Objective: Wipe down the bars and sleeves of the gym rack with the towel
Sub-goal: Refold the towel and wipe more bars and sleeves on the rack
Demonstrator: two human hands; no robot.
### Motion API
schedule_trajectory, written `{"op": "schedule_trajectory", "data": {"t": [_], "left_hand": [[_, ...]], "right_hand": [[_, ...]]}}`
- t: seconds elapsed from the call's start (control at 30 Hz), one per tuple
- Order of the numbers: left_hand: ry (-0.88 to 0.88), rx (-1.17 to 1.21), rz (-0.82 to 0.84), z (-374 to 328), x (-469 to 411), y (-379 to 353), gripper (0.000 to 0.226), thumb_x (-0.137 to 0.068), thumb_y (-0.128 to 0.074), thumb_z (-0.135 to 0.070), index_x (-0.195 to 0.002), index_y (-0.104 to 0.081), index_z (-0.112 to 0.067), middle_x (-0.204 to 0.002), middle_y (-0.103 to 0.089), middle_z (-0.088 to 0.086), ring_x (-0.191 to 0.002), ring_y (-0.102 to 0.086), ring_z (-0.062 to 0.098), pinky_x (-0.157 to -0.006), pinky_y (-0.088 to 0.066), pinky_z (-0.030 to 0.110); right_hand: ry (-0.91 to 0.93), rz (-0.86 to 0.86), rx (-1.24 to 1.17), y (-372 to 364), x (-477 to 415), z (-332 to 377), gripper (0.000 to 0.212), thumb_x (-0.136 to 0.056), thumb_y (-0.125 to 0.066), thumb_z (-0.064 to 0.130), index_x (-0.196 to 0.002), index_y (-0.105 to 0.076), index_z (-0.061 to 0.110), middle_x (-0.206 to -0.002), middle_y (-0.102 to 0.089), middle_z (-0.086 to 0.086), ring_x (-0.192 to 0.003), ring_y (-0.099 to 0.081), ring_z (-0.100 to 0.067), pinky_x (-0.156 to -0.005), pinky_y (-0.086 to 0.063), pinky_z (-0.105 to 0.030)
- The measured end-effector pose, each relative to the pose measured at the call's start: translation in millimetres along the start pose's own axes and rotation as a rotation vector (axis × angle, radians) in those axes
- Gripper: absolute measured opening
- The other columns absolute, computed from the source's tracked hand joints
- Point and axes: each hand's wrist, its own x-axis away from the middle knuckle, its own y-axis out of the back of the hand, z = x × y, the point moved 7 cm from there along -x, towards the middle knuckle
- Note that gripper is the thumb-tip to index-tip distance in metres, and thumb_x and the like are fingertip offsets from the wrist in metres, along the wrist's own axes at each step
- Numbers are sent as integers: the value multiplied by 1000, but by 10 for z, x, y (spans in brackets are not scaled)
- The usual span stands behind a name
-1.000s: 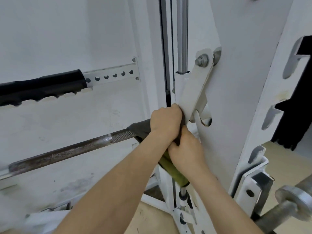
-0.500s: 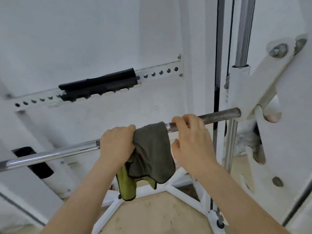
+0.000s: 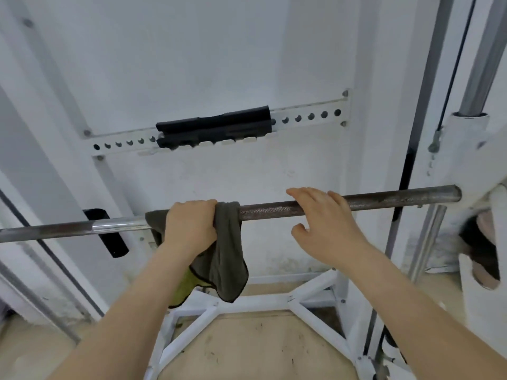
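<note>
My left hand (image 3: 190, 229), fingers curled shut, clamps the towel (image 3: 227, 253) over the bar (image 3: 356, 202). My right hand (image 3: 326, 226), fingers spread open, rests on the bar further right, holding nothing.

Bar (image 3: 356, 202) runs bare between the right hand (image 3: 326, 223) and the white bracket (image 3: 466, 165) that ends it; leftward, the draped towel (image 3: 227, 250) and left hand (image 3: 189, 229) block it.
</note>
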Motion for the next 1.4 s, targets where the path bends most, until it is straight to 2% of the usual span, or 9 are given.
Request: {"op": "schedule_trajectory", "data": {"t": [0.3,0.53,0.63,0.77,0.87,1.03,1.17,1.3,1.4], "left_hand": [[-221,30,-81,-1956,-277,302,15,-88,-51,-13,-86,-37,-18,-64,-33,-6,-66,-39,19,-66,-27,32],[-650,508,119,-2316,-231,500,46,-76,-66,-33,-118,-51,-22,-107,-60,-6,-98,-57,17,-81,-43,30],[-373,843,77,-1465,-302,562,38,-84,-60,-22,-122,-62,-30,-125,-58,-17,-116,-51,1,-102,-39,22],[105,370,194,-740,-432,127,51,-92,-27,-41,-72,-68,-17,-76,-72,-1,-75,-62,24,-73,-47,35],[3,334,278,-826,-442,-24,52,-95,-26,-37,-60,-59,-19,-58,-67,0,-62,-60,24,-67,-47,35],[-119,73,51,-835,-404,26,50,-90,-14,-31,-113,-58,-21,-63,-34,-1,-50,-27,20,-47,-13,29],[-18,212,-17,-823,-365,97,54,-98,-22,-45,-59,-43,-13,-56,-40,4,-57,-41,29,-57,-28,31],[17,234,-46,-804,-358,108,53,-98,-25,-46,-56,-37,-15,-55,-37,3,-60,-44,30,-59,-31,32],[-2,247,12,-820,-388,70,57,-97,-23,-50,-58,-41,-14,-57,-42,4,-54,-40,27,-59,-31,33]], "right_hand": [[-270,-324,-88,636,287,-1011,41,-89,-52,13,-130,-55,18,-130,-54,-2,-120,-47,-21,-99,-39,-37],[-349,-477,-2,603,549,-1047,43,-87,-59,19,-129,-55,13,-120,-50,-12,-108,-44,-26,-88,-44,-43],[-171,-471,119,547,329,-611,40,-90,-52,27,-128,-56,13,-126,-54,-13,-117,-47,-30,-94,-41,-47],[-18,-138,279,50,-237,-33,40,-98,-33,46,-75,-52,18,-66,-54,2,-64,-55,-25,-64,-37,-36],[43,24,342,-35,-380,-96,49,-100,-22,49,-69,-46,19,-56,-42,4,-52,-43,-22,-55,-26,-32],[-438,296,227,322,-495,-1159,53,-99,-19,49,-82,-54,12,-92,-59,-6,-83,-53,-25,-73,-40,-35],[-297,27,374,238,-276,-830,51,-100,-19,42,-77,-56,17,-77,-59,-1,-76,-57,-25,-73,-39,-37],[-154,-190,374,17,98,-382,38,-99,-26,37,-104,-60,21,-96,-59,3,-96,-55,-21,-102,-31,-44],[-149,-6,378,192,-187,-686,50,-100,-22,46,-81,-60,19,-77,-60,1,-70,-56,-21,-73,-42,-36]]}}
